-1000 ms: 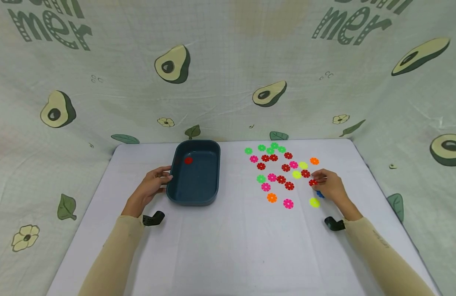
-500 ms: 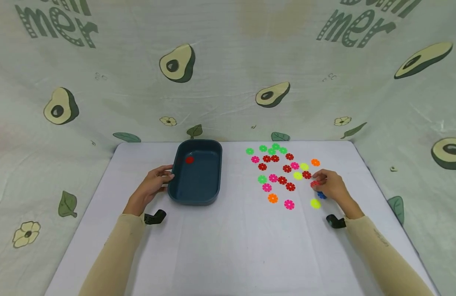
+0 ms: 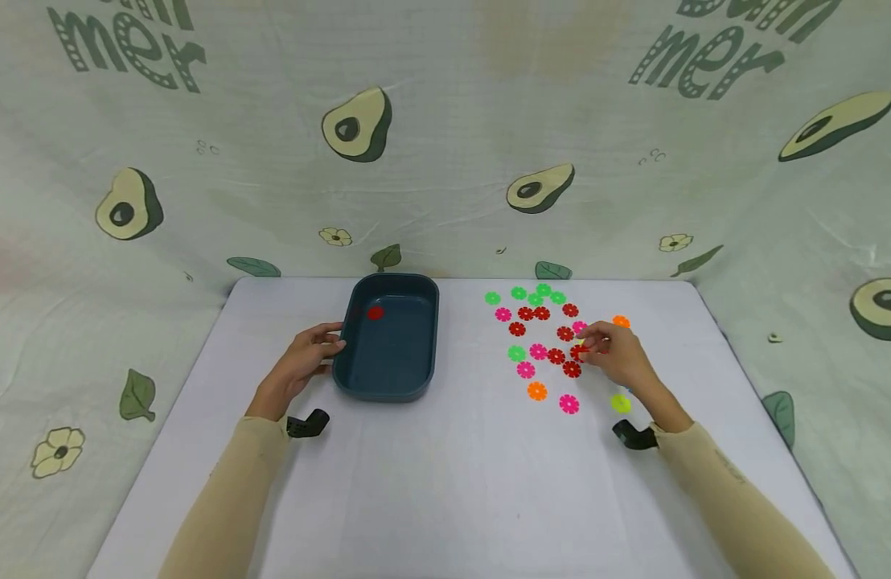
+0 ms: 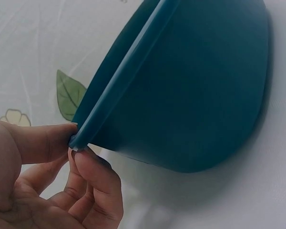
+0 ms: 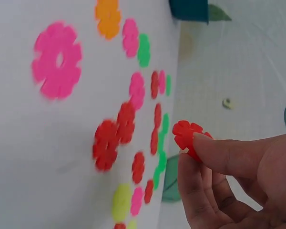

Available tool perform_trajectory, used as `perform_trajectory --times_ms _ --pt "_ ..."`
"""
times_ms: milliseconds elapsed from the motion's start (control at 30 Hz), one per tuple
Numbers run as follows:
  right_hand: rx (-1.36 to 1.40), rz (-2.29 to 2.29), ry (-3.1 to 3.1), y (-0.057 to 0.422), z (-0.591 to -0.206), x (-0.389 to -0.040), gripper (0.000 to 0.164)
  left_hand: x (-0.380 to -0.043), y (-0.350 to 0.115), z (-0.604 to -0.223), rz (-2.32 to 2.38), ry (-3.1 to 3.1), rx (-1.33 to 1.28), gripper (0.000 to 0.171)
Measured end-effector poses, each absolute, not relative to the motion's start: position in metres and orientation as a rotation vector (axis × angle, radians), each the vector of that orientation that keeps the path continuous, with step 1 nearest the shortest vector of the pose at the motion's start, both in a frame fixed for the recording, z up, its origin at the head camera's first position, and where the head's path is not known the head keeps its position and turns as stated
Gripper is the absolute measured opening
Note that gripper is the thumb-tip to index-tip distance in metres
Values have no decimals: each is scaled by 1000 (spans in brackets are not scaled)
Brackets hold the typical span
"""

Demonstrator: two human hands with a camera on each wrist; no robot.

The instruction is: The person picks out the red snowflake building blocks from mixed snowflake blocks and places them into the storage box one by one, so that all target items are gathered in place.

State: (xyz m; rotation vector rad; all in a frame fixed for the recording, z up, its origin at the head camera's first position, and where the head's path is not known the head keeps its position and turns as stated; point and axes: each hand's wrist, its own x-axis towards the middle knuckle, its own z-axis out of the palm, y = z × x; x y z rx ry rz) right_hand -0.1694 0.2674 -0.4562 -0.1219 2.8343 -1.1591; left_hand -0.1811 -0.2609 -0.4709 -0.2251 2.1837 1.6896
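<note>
My left hand [image 3: 301, 366] pinches the rim of a dark blue-green plastic tub [image 3: 388, 366] between thumb and fingers. The left wrist view shows the tub's outer wall [image 4: 195, 90] close up. One red disc [image 3: 375, 313] lies inside, toward the far end. Over the scattered discs, my right hand [image 3: 622, 358] holds a red notched plastic disc [image 5: 183, 133] between thumb and fingertips, clear of the table in the right wrist view. Beneath and beside that hand lie red discs [image 3: 572, 369] and a yellow disc [image 3: 621, 403]; the hand partly hides others.
Several green discs [image 3: 544, 289], pink discs [image 3: 569, 404] and orange discs [image 3: 537, 391] lie flat on the white tabletop [image 3: 445, 498], right of the tub. A printed cloth [image 3: 445, 161] hangs behind the table. Black wrist-camera mounts [image 3: 634, 435] stick out from both sleeves.
My right hand has moved left over the discs, carrying the red disc from the right side of the group. The left hand keeps its hold on the tub's rim. The head view has shifted slightly.
</note>
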Motion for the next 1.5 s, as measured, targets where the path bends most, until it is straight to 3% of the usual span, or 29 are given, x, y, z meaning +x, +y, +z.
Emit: perform_trajectory --times_ms 700,1500 --pt "-168 -1679 2431 105 -445 -190 32 -181 -262 -476 1703 2165 -271 56" --pt "-248 -1675 2298 -9 -441 -223 29 -184 -260 -474 1719 2156 -271 56"
